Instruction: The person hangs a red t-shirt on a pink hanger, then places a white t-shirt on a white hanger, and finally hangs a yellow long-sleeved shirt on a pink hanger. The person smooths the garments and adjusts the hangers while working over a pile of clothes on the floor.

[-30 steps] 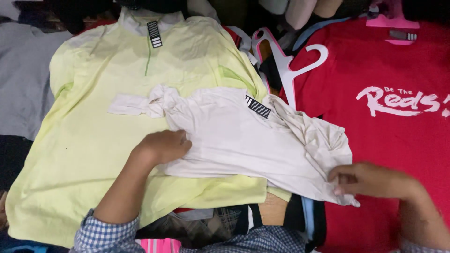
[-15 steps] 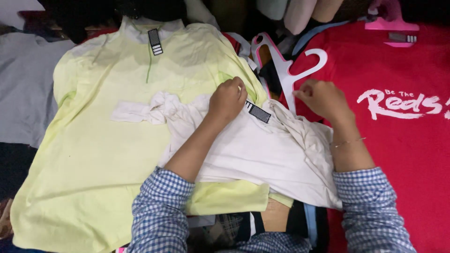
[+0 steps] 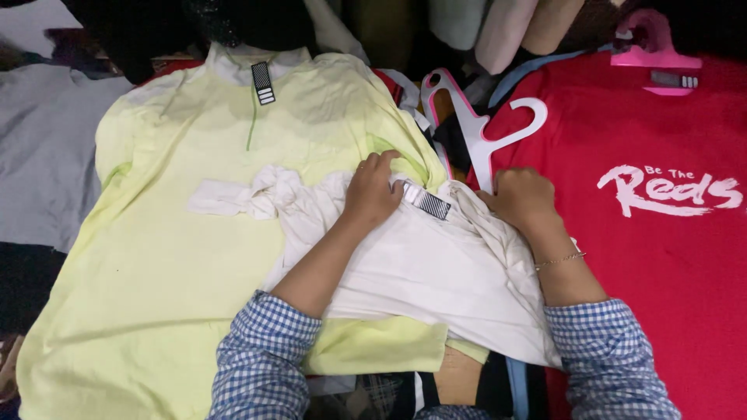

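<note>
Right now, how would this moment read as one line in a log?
left hand: grips white shirt collar | right hand: grips shirt's top edge | under it: yellow top | beside: red shirt

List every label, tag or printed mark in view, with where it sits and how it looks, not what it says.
Neck tag: collar of the pale yellow shirt, upright black rectangle with white stripes.
Striped tag: neckline of the white shirt, beside the left hand, tilted black and white rectangle.
Chest print: red shirt, white brush-style lettering.
Hanger strip: pink hanger, small grey bar.
</note>
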